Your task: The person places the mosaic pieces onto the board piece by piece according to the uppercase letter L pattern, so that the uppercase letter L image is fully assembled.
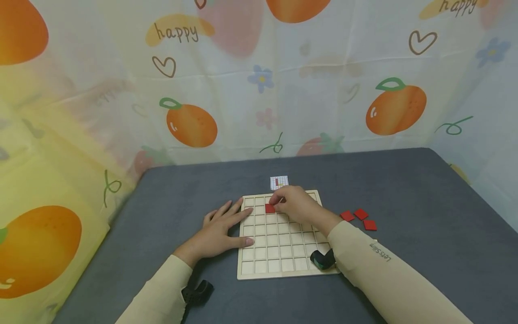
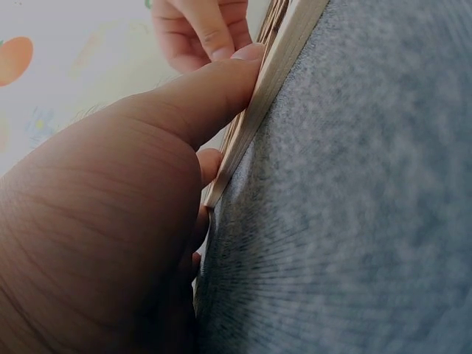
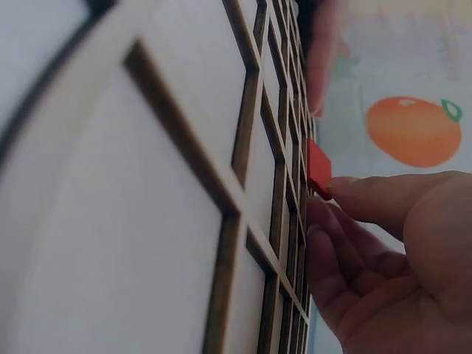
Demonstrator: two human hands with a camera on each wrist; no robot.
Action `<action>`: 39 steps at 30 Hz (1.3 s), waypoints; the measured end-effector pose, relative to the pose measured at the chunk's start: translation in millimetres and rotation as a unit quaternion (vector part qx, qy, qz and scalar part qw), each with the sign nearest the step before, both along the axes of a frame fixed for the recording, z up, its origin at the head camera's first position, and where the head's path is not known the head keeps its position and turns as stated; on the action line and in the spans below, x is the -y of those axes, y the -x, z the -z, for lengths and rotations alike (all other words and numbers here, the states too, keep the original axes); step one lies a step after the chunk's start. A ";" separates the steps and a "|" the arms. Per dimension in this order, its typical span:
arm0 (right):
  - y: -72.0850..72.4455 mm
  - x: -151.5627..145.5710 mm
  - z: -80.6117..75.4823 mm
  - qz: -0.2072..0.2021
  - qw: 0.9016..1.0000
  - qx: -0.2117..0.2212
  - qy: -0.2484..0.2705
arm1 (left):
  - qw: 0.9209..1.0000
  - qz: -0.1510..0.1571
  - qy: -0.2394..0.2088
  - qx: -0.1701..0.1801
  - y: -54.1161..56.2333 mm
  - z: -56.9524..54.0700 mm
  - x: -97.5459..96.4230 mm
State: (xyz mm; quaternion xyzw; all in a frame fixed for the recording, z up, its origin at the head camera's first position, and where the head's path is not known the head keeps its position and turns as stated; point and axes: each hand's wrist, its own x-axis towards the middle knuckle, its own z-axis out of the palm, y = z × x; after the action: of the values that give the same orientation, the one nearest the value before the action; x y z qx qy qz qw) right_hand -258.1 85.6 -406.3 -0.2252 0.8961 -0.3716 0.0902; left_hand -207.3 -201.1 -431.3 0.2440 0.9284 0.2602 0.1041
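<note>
A pale wooden grid board [image 1: 273, 253] lies on the grey table, its square cells divided by raised strips. My right hand [image 1: 297, 204] reaches over its far part and pinches a red square tile [image 1: 270, 208] between thumb and fingers. In the right wrist view the red tile [image 3: 318, 164] is at the thumb tip, close against the grid. My left hand [image 1: 220, 231] rests on the board's left edge with fingers spread and straight. Seen from the left wrist, the thumb [image 2: 221, 85] presses along the board's rim, and the other fingers are partly hidden behind the palm.
Three loose red tiles [image 1: 370, 225] lie on the table [image 1: 413, 189] right of the board. Just beyond its far edge is a small card [image 1: 279, 182] printed with a coloured grid. A curtain [image 1: 307, 99] with orange prints hangs behind the table.
</note>
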 end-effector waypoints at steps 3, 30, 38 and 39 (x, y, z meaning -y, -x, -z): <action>0.0 0.2 0.5 -0.014 1.000 -0.003 -0.013 | 1.000 0.001 0.000 -0.002 -0.1 0.2 -0.1; -10.7 -47.7 -44.9 -0.028 0.975 0.067 0.209 | 1.000 -0.003 -0.004 0.004 -0.4 -2.0 -1.6; -15.9 -79.9 -51.2 -0.009 0.965 0.075 0.250 | 1.000 -0.003 -0.005 0.009 -0.6 -1.6 -1.8; -17.2 -83.8 -50.7 -0.007 0.966 0.072 0.249 | 1.000 -0.003 -0.005 0.010 -0.5 -1.5 -1.9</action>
State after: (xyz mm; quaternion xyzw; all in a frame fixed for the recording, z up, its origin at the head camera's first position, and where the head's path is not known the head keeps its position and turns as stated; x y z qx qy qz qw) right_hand -240.9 169.4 -355.5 -0.2191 0.7648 -0.5978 0.0982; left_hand -206.8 -199.2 -429.8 0.2396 0.9267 0.2676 0.1110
